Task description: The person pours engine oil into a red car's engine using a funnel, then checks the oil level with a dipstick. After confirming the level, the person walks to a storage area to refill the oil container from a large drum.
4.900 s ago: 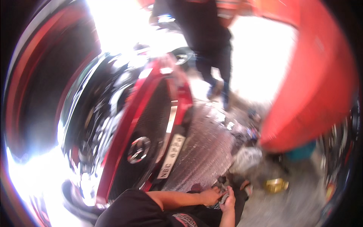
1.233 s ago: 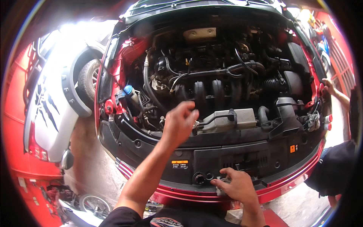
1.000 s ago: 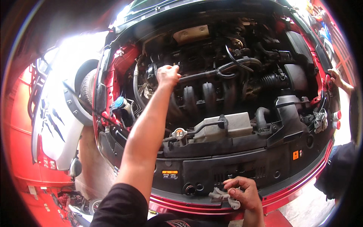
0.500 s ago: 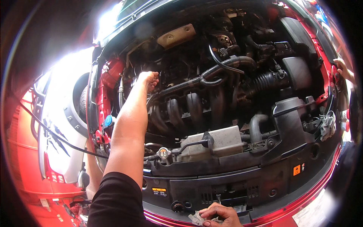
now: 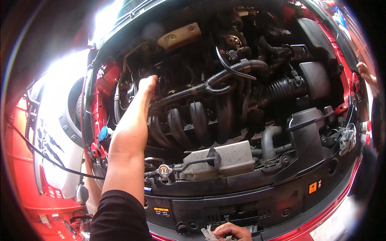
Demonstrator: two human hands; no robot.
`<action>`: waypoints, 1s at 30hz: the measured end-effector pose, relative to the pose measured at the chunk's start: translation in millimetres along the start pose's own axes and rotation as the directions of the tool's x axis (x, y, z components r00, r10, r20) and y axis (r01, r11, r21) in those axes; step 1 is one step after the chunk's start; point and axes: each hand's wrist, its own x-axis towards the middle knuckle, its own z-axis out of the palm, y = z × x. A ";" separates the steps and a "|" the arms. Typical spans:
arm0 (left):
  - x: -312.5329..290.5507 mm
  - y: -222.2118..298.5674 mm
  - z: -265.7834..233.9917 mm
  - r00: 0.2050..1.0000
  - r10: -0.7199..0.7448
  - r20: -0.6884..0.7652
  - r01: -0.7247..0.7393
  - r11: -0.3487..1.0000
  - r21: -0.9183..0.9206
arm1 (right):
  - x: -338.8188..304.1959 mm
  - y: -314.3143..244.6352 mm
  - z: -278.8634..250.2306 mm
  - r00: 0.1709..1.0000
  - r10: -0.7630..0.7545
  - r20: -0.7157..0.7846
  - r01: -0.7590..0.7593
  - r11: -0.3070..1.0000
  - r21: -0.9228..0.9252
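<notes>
My left arm stretches across the engine bay, and my left hand (image 5: 148, 83) is deep beside the dark engine top (image 5: 177, 76), at the left end of a black corrugated hose (image 5: 183, 95). Its fingers look curled closed; whatever they grip is hidden. At the front edge of the bay, my right hand (image 5: 235, 231) rests low over the black front panel (image 5: 249, 209), closed on a crumpled grey-white rag (image 5: 210, 233). Part of this hand falls below the picture.
Below my left hand curve black intake pipes (image 5: 199, 116). A radiator cap (image 5: 164, 170) and whitish coolant tank (image 5: 237, 156) sit in front. A blue cap (image 5: 105, 132) is at left. Another person's hand (image 5: 365, 72) touches the right fender; a grey cloth (image 5: 347, 138) lies nearby.
The view has shifted slightly, moving the engine bay left in the picture. My left hand has turned, so its curled fingers show less. My right hand still holds the rag, lower in view.
</notes>
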 end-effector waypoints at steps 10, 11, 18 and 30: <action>-10.4 198.5 -199.6 0.815 0.558 -0.153 -0.529 0.826 0.192 | -3.3 -1.0 16.5 0.994 0.083 0.077 -0.086 0.996 0.036; 9.7 195.7 -236.9 0.684 0.700 -0.207 -0.683 0.713 0.155 | -6.2 -0.8 19.3 0.988 0.106 0.115 -0.117 0.989 0.089; -133.0 306.3 -325.3 0.226 0.951 0.213 -0.125 -0.188 0.974 | -4.2 10.8 20.5 0.996 0.085 0.018 -0.086 0.987 0.134; -381.4 171.6 -417.1 -0.002 0.916 -0.401 -0.812 0.233 0.535 | 10.8 30.2 26.0 0.998 -0.059 0.020 0.058 0.995 0.077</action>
